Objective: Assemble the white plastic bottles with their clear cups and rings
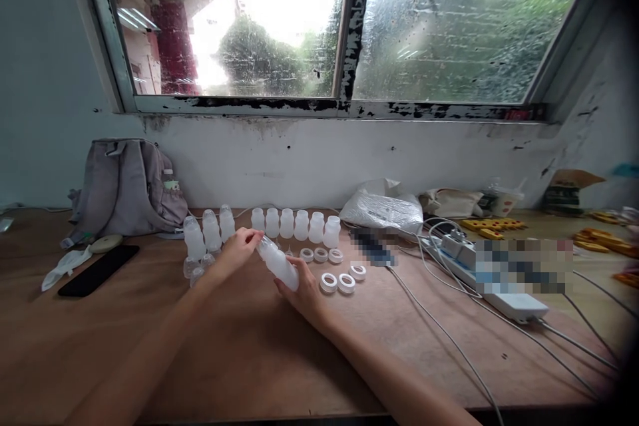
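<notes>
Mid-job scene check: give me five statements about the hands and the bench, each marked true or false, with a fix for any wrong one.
1. The right hand holds a bottle. True.
2. The held bottle stands upright on the table. False: it is tilted, with its upper end toward the left hand.
3. The left hand lies flat beside the backpack. False: its fingers are at the upper end of the held bottle.
4. Six bottles stand in a row beyond the hands, toward the wall. True.
5. The backpack is at the right end of the table, as pictured. False: it is toward the left end.
</notes>
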